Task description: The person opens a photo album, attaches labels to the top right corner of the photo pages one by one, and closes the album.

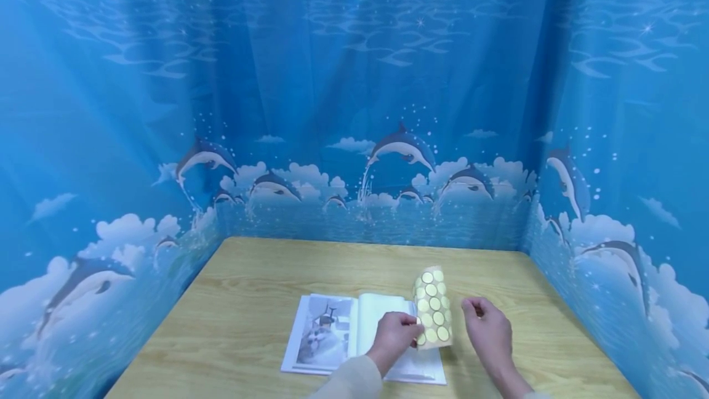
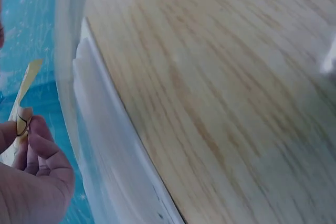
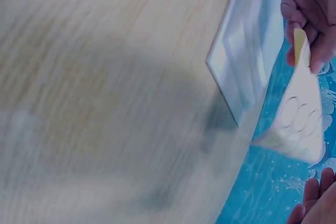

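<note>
A sheet of round pale-yellow stickers (image 1: 434, 305) is raised above the right side of an open book (image 1: 380, 319). My left hand (image 1: 392, 336) pinches the sheet's lower left edge between thumb and fingers. In the left wrist view that same hand (image 2: 44, 169) has the curved sheet edge between its fingertips. Seen from the right wrist, the sheet's pale back (image 3: 299, 116) bends outward, with circle outlines showing. My right hand (image 1: 492, 332) hovers to the right of the sheet, apart from it, fingers loosely bent. No object is visible in it.
The book lies on a wood-grain table (image 1: 249, 276), its left page carrying a grey picture (image 1: 324, 332). Blue curtains (image 1: 310, 91) printed with dolphins and clouds enclose the table at the back and both sides.
</note>
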### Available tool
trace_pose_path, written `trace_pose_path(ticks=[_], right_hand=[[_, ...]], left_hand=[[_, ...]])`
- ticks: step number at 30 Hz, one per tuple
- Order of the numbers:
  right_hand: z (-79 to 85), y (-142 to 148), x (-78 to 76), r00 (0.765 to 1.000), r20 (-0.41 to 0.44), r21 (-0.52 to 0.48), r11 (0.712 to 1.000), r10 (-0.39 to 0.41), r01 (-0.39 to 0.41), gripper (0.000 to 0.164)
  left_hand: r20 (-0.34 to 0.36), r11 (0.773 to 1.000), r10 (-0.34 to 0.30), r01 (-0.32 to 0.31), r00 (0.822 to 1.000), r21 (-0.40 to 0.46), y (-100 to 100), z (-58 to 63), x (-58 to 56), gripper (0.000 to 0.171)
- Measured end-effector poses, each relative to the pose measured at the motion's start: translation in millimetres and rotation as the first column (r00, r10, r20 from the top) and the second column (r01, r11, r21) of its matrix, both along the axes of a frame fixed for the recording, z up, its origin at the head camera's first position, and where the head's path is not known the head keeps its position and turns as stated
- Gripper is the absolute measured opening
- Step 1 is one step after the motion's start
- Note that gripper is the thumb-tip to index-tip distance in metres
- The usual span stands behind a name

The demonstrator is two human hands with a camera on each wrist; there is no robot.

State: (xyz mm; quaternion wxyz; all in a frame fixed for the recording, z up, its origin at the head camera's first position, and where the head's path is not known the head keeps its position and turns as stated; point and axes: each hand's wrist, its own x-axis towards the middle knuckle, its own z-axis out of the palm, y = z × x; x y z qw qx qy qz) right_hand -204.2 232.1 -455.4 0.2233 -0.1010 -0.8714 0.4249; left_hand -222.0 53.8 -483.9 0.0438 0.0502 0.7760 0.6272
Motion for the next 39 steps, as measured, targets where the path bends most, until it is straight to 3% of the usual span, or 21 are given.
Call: trace_pose_path(ticks=[5,8,15,27,30,34,39], right_hand=[[1.2,-3.9,-3.1,1.000,-0.013,0.005,1.000,0.020,-0.020,0.023],[-1.2,-6.4,-5.0,0.999,-0.013,0.020,0.999,0.030,-0.030,0.023],[-8.0,-11.6,-9.2,0.998,0.016,0.031,0.998,0.061,-0.061,0.022],[-14.0,-30.5,-17.0,0.993,0.027,0.039,0.993,0.112,-0.113,0.020],[-15.3,-36.8,-18.8,0.992,0.014,0.049,0.991,0.127,-0.128,0.019],[-17.5,-46.7,-22.6,0.991,0.007,0.085,0.987,0.136,-0.136,0.018],[-19.9,-62.2,-27.5,0.986,0.035,0.091,0.982,0.162,-0.164,0.017]], left_hand=[[0.010,0.994,-0.106,0.106,0.994,-0.038,7.3,0.9,6.5,0.013],[0.011,0.989,-0.137,0.138,0.990,-0.055,8.1,1.0,7.7,0.019],[-0.097,0.989,-0.113,0.103,0.989,-0.106,-2.8,-0.8,2.1,0.025],[-0.153,0.986,-0.079,0.054,0.985,-0.158,-39.2,-0.1,-5.1,0.032],[-0.198,0.981,-0.074,0.035,0.977,-0.192,-52.6,-1.8,-6.2,0.033],[-0.285,0.956,-0.072,-0.015,0.956,-0.293,-71.1,-6.2,-7.0,0.034],[-0.370,0.891,-0.108,-0.075,0.923,-0.447,-94.5,-12.0,-4.8,0.038]])
